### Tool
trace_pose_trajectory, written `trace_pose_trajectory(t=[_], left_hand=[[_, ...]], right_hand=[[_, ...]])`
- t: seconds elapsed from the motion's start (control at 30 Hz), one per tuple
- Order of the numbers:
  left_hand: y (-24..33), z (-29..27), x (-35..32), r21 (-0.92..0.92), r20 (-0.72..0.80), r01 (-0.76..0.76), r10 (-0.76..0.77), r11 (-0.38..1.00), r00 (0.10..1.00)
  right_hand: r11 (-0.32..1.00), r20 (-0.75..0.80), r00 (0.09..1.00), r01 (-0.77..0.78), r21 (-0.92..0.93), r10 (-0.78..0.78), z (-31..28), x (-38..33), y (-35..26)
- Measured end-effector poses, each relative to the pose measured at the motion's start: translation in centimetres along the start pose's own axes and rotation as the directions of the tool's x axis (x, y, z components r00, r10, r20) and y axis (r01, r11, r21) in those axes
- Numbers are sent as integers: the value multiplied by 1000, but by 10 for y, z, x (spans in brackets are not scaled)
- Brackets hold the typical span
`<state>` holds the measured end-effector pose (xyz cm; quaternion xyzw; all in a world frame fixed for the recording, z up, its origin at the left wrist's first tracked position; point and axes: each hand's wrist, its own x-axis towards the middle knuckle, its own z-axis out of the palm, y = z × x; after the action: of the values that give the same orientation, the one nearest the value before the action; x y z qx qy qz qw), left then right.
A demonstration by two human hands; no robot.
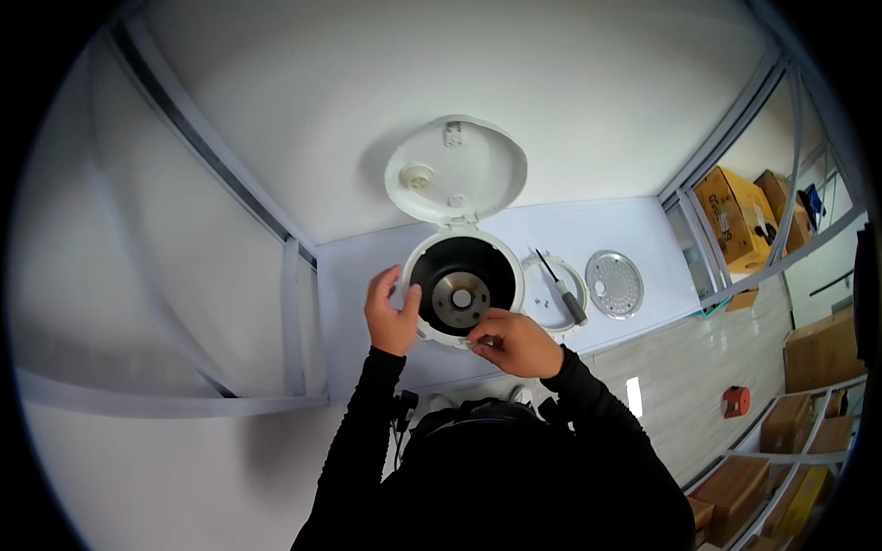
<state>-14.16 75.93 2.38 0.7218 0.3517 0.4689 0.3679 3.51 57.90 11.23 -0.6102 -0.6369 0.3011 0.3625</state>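
A white rice cooker (517,292) stands on the table with its lid (478,165) swung up against the wall. Its dark inside shows the round metal heating plate (447,300) at the bottom; no inner pot sits in it. My left hand (392,317) grips the cooker's left side, thumb at the rim and fingers along the outer wall. At the front rim, the thumb and fingers of my right hand (516,344) are pinched together; what they hold is too small to make out. To the right, a screwdriver (565,292) with a grey handle lies across a white ring (581,275).
Several small screws (542,303) lie inside the ring. Beyond it rests a round perforated metal plate (616,285). The white table (648,230) backs onto a wall, with metal frame posts at both sides. Cardboard boxes (822,354) and a red object (736,401) are off to the right.
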Motion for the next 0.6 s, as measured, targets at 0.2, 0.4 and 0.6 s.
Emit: trace_pose_trajectory(t=[0.2,0.4,0.6], left_hand=[[63,3,-13,157,-150,-138,162,978,975],[150,71,-48,-28,0,-161,161,987,987],[164,157,-87,-60,139,-132,139,989,980]], right_hand=[[999,-242,970,31,32,-22,-38,-22,30],[897,-472,880,-256,-360,62,-86,-60,135],[792,-293,938,-317,-521,183,-86,-80,193]])
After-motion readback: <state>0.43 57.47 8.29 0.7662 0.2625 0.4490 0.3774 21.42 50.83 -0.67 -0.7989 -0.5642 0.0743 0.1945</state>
